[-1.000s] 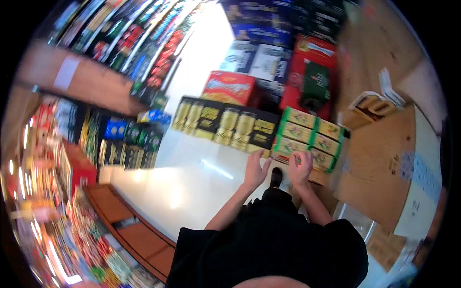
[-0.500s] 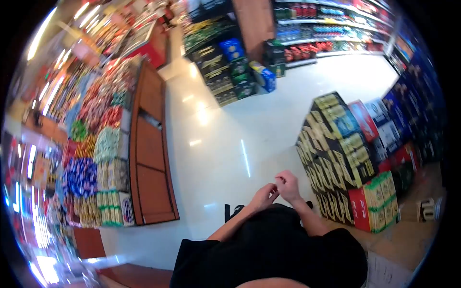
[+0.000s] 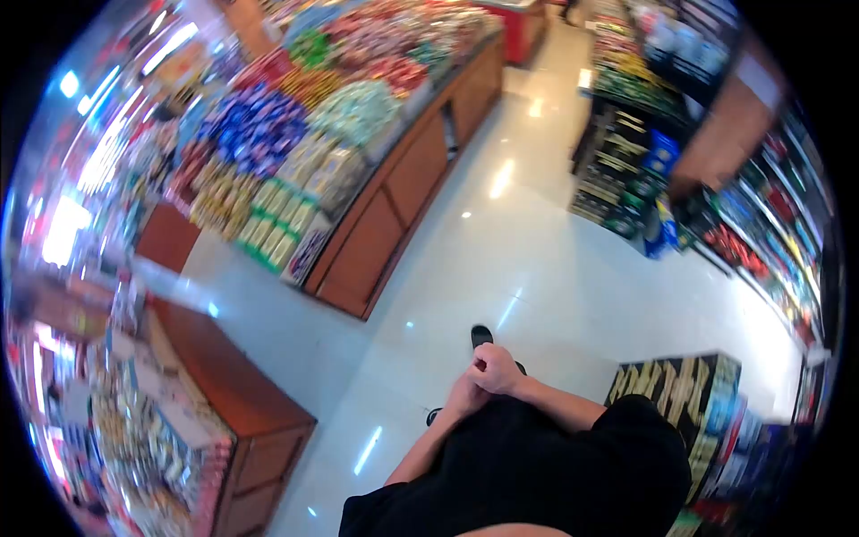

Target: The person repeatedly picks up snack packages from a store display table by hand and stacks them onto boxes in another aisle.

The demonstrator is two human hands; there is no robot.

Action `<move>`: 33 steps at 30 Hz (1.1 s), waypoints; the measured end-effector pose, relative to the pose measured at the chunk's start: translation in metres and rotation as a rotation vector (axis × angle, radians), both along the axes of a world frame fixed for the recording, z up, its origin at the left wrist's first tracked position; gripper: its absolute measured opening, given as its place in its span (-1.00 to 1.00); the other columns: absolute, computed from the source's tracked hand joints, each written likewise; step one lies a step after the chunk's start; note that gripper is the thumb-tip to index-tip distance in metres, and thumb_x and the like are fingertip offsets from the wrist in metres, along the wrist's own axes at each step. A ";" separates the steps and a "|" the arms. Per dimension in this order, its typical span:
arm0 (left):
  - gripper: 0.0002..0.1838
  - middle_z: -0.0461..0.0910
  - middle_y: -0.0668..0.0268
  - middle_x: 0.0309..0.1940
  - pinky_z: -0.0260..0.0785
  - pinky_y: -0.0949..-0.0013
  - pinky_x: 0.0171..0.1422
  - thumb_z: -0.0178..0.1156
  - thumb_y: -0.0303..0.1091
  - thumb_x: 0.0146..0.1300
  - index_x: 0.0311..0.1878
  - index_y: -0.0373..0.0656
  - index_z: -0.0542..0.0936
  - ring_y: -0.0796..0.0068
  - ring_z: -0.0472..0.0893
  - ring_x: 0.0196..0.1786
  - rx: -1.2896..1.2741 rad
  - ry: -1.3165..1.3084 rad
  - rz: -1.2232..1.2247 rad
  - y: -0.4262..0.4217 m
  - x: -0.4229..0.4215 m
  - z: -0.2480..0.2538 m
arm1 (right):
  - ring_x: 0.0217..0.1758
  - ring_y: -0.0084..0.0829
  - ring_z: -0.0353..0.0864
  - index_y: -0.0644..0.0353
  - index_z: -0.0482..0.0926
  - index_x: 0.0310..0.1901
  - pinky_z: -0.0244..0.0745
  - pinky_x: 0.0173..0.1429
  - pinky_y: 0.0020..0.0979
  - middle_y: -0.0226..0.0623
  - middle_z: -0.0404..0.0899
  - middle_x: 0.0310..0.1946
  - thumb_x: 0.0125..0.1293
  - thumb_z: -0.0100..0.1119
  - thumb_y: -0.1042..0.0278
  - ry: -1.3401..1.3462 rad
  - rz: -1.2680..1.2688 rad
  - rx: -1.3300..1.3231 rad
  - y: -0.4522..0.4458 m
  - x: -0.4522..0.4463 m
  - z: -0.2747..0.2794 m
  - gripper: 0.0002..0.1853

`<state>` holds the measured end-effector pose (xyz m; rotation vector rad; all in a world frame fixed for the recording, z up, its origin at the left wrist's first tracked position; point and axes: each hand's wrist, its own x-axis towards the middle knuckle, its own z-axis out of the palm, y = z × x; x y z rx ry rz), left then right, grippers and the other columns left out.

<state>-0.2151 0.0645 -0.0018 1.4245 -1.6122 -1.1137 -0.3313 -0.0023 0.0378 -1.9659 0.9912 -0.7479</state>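
Floor (image 3: pixel 434 295) glossy, wooden counter (image 3: pixel 386 231) alongside; right hand (image 3: pixel 499 369) curled against left hand (image 3: pixel 464 394), grip unclear.

I can see one left hand (image 3: pixel 465 395) and one right hand (image 3: pixel 501 369), two nearby wood-panelled counters (image 3: pixel 410 201), one blue-wrapped heap (image 3: pixel 255 130), one bright-green heap (image 3: pixel 310 47), two black-and-gold carton stacks (image 3: pixel 662 383).

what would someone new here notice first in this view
Probably the bright blue heap of packets among the colourful piles on the long wooden counter, upper left. Next, perhaps, the person's left hand and right hand, held together in front of the black shirt at lower middle. The black and gold boxes stacked at lower right also stand out against the pale, shiny floor.
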 end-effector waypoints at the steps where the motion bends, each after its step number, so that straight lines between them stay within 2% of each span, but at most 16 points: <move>1: -0.66 0.56 -0.02 -0.10 0.43 0.16 0.04 0.15 -0.48 0.12 -0.01 -0.30 0.46 0.03 0.57 0.03 -0.024 0.021 0.050 -0.002 0.009 -0.002 | -0.44 -0.18 0.51 0.20 0.47 -0.58 0.43 -0.34 -0.19 -0.17 0.52 -0.55 -0.04 0.24 0.30 0.001 0.052 0.009 -0.010 0.017 -0.007 -0.81; 5: -0.64 0.51 -0.01 -0.03 0.42 0.16 0.07 0.16 -0.49 0.10 0.00 -0.33 0.44 0.04 0.52 0.10 -0.002 0.067 0.257 -0.026 0.058 -0.020 | -0.49 -0.13 0.47 0.18 0.45 -0.63 0.38 -0.37 -0.15 -0.20 0.49 -0.63 -0.04 0.23 0.27 -0.047 0.214 0.000 -0.054 0.090 -0.032 -0.78; 8: -0.63 0.54 -0.01 -0.08 0.42 0.15 0.06 0.17 -0.49 0.08 -0.01 -0.32 0.44 0.03 0.55 0.06 -0.056 0.108 0.333 -0.066 0.103 -0.017 | -0.52 -0.11 0.46 0.19 0.44 -0.66 0.37 -0.38 -0.15 -0.18 0.47 -0.65 -0.01 0.20 0.28 -0.069 0.293 0.009 -0.094 0.143 -0.025 -0.77; 11: -0.65 0.56 -0.01 -0.13 0.42 0.12 0.04 0.16 -0.44 0.10 -0.02 -0.31 0.45 0.00 0.56 -0.01 0.050 -0.026 0.329 -0.117 0.150 -0.032 | -0.53 -0.08 0.46 0.23 0.45 -0.66 0.38 -0.39 -0.15 -0.10 0.47 -0.64 0.04 0.15 0.29 -0.035 0.335 0.012 -0.159 0.197 -0.026 -0.76; 14: -0.67 0.57 -0.01 -0.16 0.42 0.08 0.00 0.18 -0.32 0.17 -0.04 -0.29 0.47 -0.04 0.56 -0.07 0.259 -0.236 0.305 -0.168 0.196 -0.001 | -0.55 -0.05 0.47 0.27 0.46 -0.63 0.38 -0.40 -0.13 -0.06 0.47 -0.64 0.11 0.12 0.28 0.025 0.327 0.143 -0.214 0.240 -0.022 -0.72; 17: -0.65 0.57 0.01 -0.13 0.42 0.08 -0.01 0.18 -0.20 0.24 -0.05 -0.27 0.48 -0.03 0.55 -0.09 0.253 -0.243 0.345 -0.219 0.239 0.048 | -0.55 -0.04 0.48 0.29 0.50 -0.57 0.39 -0.39 -0.13 -0.06 0.45 -0.66 0.20 0.13 0.25 0.022 0.328 0.213 -0.273 0.287 -0.004 -0.71; 19: -0.61 0.57 0.05 -0.11 0.41 0.12 0.01 0.20 -0.18 0.26 0.02 -0.25 0.47 0.04 0.56 -0.07 0.239 -0.245 0.410 -0.237 0.267 0.042 | -0.52 -0.09 0.49 0.30 0.52 -0.51 0.41 -0.36 -0.18 -0.07 0.41 -0.66 0.26 0.14 0.26 0.094 0.346 0.274 -0.304 0.311 0.000 -0.71; 21: -0.60 0.57 0.06 -0.10 0.41 0.14 0.03 0.21 -0.21 0.26 0.06 -0.25 0.47 0.06 0.57 -0.06 0.230 -0.216 0.519 -0.249 0.291 0.040 | -0.36 -0.09 0.54 0.31 0.53 -0.47 0.44 -0.25 -0.21 -0.06 0.46 -0.52 0.28 0.14 0.27 0.069 0.331 0.170 -0.323 0.333 0.002 -0.73; 22: -0.59 0.58 0.09 -0.13 0.42 0.20 0.01 0.23 -0.26 0.25 0.10 -0.25 0.46 0.14 0.58 -0.08 0.190 -0.189 0.597 -0.251 0.303 0.030 | -0.28 -0.10 0.56 0.31 0.54 -0.45 0.46 -0.20 -0.23 -0.06 0.49 -0.45 0.29 0.14 0.27 0.057 0.323 0.114 -0.332 0.344 0.002 -0.74; 25: -0.59 0.58 0.13 -0.15 0.44 0.28 -0.03 0.25 -0.29 0.24 0.10 -0.26 0.47 0.27 0.59 -0.13 0.215 -0.079 0.763 -0.259 0.344 0.011 | -0.14 -0.09 0.52 0.29 0.56 -0.30 0.45 -0.11 -0.23 -0.07 0.48 -0.20 0.25 0.11 0.42 -0.148 0.341 0.061 -0.341 0.372 -0.001 -0.88; 26: -0.60 0.58 0.15 -0.18 0.45 0.33 -0.05 0.25 -0.31 0.24 0.10 -0.28 0.47 0.35 0.58 -0.15 0.246 -0.005 0.791 -0.260 0.359 0.006 | -0.14 -0.11 0.52 0.28 0.55 -0.25 0.46 -0.11 -0.24 -0.08 0.48 -0.16 0.22 0.09 0.48 -0.178 0.354 0.035 -0.342 0.381 -0.003 -0.89; 28: -0.60 0.58 0.14 -0.17 0.45 0.33 -0.04 0.26 -0.31 0.24 0.09 -0.29 0.47 0.35 0.58 -0.14 0.220 -0.001 0.805 -0.265 0.389 -0.002 | -0.15 -0.17 0.52 0.26 0.55 -0.13 0.47 -0.11 -0.27 -0.12 0.46 -0.09 0.16 0.05 0.59 -0.234 0.374 -0.022 -0.345 0.400 -0.007 -0.77; 31: -0.58 0.58 0.14 -0.16 0.46 0.31 -0.01 0.26 -0.31 0.24 0.10 -0.30 0.46 0.32 0.58 -0.14 0.173 -0.015 0.822 -0.281 0.442 -0.015 | -0.17 -0.28 0.54 0.23 0.51 -0.01 0.48 -0.10 -0.33 -0.14 0.47 -0.08 0.10 -0.02 0.67 -0.116 0.397 0.328 -0.353 0.440 -0.014 -0.62; 33: -0.57 0.57 0.14 -0.15 0.46 0.30 -0.01 0.27 -0.30 0.23 0.11 -0.30 0.46 0.33 0.58 -0.14 0.141 -0.024 0.835 -0.294 0.470 -0.019 | -0.24 -0.35 0.56 0.26 0.49 0.02 0.49 -0.16 -0.37 -0.14 0.47 -0.06 0.10 0.01 0.64 -0.043 0.372 0.291 -0.359 0.465 -0.026 -0.61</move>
